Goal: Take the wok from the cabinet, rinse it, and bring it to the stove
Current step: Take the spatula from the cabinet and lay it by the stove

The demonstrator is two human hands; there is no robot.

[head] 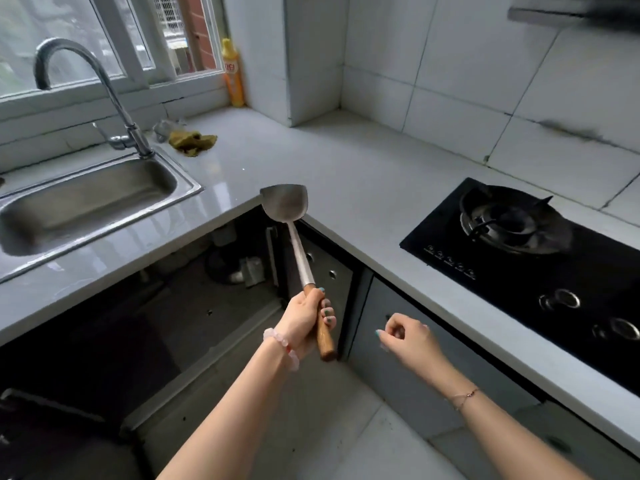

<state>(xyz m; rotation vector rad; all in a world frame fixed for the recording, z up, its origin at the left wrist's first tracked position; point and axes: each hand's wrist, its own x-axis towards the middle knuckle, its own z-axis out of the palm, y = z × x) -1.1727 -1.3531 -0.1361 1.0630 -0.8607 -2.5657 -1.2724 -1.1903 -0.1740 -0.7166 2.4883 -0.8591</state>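
Note:
My left hand [306,322] grips the wooden handle of a metal wok spatula [284,204], blade up over the counter's inner corner. My right hand [407,336] hovers in front of the grey cabinet door [398,368] below the stove, fingers loosely curled with nothing in them. The black gas stove [519,251] lies at the right, its burner bare. The steel sink [86,202] with its curved tap [104,84] is at the left. The cabinet [194,299] under the counter stands open and dark. No wok is visible.
A yellow-green rag [192,140] lies on the grey counter [346,161] behind the sink. An orange detergent bottle [232,74] stands on the windowsill corner. A range hood edge [571,12] shows at the top right. Pipes and small items sit inside the open cabinet.

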